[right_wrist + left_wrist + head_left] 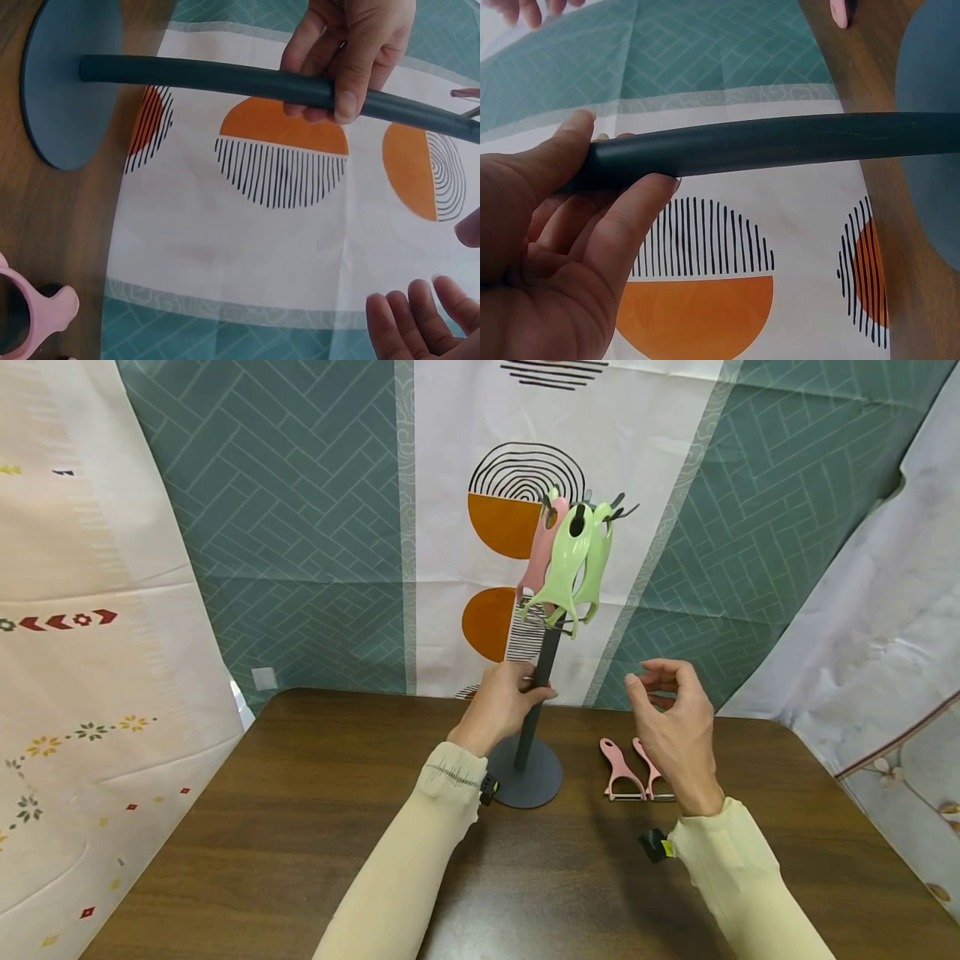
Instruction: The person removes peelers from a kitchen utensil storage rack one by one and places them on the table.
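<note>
- Left hand (498, 706) grips the pole of a dark stand (548, 652) on the brown table (300, 810).
- From the stand's top hang a pink peeler (542, 556) and, to its right, green peelers (564, 564).
- Two more pink peelers (617, 764) lie side by side on the table.
- Right hand (678, 722) hangs in the air, fingers loosely bent, thumb apart.

The stand (528, 735) was dark grey; its hanging peelers (567, 560) were light green and pink, the lying peelers (617, 763) pink. The table (300, 827) was grained brown. The backdrop (300, 527) mixed line-patterned teal with white bearing orange half-circles and black stripes. The sleeves (420, 852) were cream.
</note>
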Motion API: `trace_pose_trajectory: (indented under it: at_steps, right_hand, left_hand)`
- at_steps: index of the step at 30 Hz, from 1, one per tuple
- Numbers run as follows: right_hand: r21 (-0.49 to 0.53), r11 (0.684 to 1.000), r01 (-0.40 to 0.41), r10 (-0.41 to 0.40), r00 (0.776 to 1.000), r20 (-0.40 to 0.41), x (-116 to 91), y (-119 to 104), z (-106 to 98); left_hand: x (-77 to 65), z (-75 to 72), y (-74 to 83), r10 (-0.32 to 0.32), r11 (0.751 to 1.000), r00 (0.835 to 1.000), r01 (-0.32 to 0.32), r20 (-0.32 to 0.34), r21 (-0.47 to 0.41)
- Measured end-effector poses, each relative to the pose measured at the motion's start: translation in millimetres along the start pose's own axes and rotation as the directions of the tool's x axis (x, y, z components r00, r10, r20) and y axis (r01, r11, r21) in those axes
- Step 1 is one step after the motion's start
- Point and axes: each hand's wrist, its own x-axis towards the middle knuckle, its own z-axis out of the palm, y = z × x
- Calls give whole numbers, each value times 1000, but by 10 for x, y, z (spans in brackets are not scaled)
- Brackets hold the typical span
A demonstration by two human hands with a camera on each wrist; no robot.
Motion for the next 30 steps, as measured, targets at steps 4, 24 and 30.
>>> trace_pose_trajectory:
  at_steps: [4, 24, 30]
  right_hand:
    - [20, 1000, 12, -12, 1000, -4, 9, -37, 23]
    - [64, 996, 56, -55, 998, -21, 67, -219, 92]
    - [86, 994, 66, -66, 998, -9, 72, -277, 102]
  left_hand:
    - [-10, 1, -6, 5, 1000, 1000, -5, -2, 2]
    - [-25, 11, -7, 27, 999, 999, -27, -17, 27]
    - [-14, 25, -13, 29, 999, 1000, -29, -10, 27]
